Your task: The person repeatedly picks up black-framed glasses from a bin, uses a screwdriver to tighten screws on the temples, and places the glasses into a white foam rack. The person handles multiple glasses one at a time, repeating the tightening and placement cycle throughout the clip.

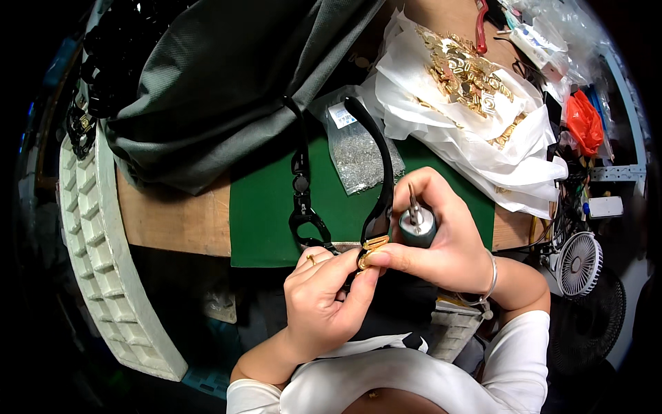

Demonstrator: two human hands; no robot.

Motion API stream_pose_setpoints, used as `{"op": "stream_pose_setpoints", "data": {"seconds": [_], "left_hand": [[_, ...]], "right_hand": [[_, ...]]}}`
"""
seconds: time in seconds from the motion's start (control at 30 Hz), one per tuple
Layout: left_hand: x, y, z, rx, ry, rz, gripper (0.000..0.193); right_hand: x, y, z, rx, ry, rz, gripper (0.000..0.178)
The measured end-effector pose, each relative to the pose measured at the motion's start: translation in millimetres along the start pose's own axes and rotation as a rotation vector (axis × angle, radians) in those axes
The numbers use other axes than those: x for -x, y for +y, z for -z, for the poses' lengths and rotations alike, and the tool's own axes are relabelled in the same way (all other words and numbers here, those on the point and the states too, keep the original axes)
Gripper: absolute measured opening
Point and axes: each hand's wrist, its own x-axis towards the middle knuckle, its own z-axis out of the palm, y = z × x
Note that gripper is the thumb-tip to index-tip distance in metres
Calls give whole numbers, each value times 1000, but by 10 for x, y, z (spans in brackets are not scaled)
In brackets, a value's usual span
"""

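Black glasses frame (385, 165) pinched by left hand (321, 300); gold fitting (376, 243) thumbed, pointed tool (418, 230) gripped by right hand (452, 241). Frame could be scratched (bare tip (412, 194) near) if tool slipped.

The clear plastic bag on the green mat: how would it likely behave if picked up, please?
The bag would probably sag, as it looks thin and wrinkled. Its small silvery pieces look loose, so they would likely slide toward the lower end. Lying flat on the green mat, it seems unlikely to roll.

White short-sleeved top (324, 386); silver bangle (494, 271) at right wrist (477, 274); gold ring (311, 259) on left finger (321, 256).
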Motion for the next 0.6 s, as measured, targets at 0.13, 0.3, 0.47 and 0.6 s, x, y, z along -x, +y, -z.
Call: {"op": "stream_pose_setpoints", "data": {"seconds": [0.13, 0.3, 0.47, 0.6], "left_hand": [[19, -28, 6, -13, -16, -31, 14], [70, -54, -40, -42, -6, -52, 15], [73, -8, 44, -84, -90, -40, 7], [265, 27, 340, 369, 193, 316, 16]], "right_hand": [[-89, -83, 64, -80, -243, -227, 23], [-103, -17, 51, -194, -236, -188, 20], [-6, -2, 48, -151, -235, -191, 27], [76, 168, 352, 416, -336, 54, 52]]}}
